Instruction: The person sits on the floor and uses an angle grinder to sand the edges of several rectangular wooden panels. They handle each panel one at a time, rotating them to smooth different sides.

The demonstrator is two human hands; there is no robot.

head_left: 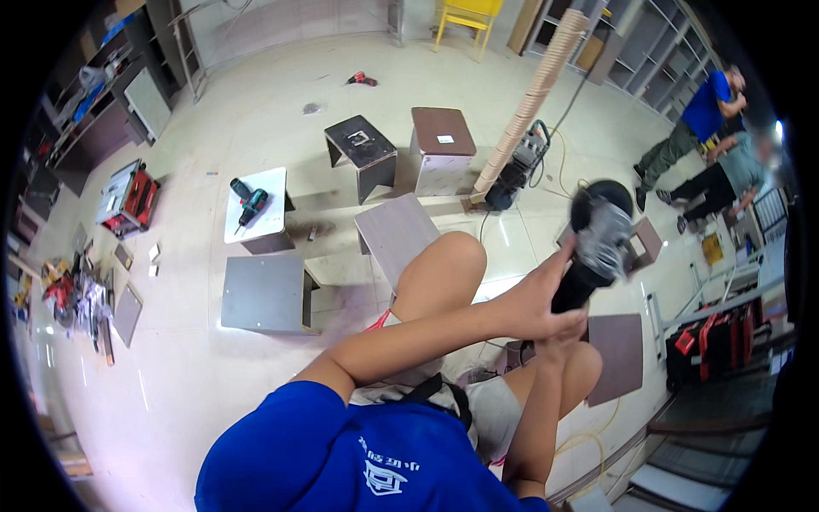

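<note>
Up to the right of my knees I hold a black power tool (604, 243) with a round disc head, much like an angle grinder. Clear plastic is wrapped about its body, and motion blurs it slightly. My left hand (544, 299) closes around the side of its dark body. Just below, my right hand (560, 334) grips the rear end, its fingers partly hidden behind the left hand. In front of my left knee is a grey-brown stool (397, 229), partly covered by the knee. A brown board (616, 358) lies beside my right knee.
Several low stools stand ahead, including a grey one (264, 294) and a white-topped one with a cordless drill (249, 202) on it. A wrapped post (533, 102) rises beside a machine (516, 171). Two people (704, 111) are at the right. Cables (589, 444) trail over the floor.
</note>
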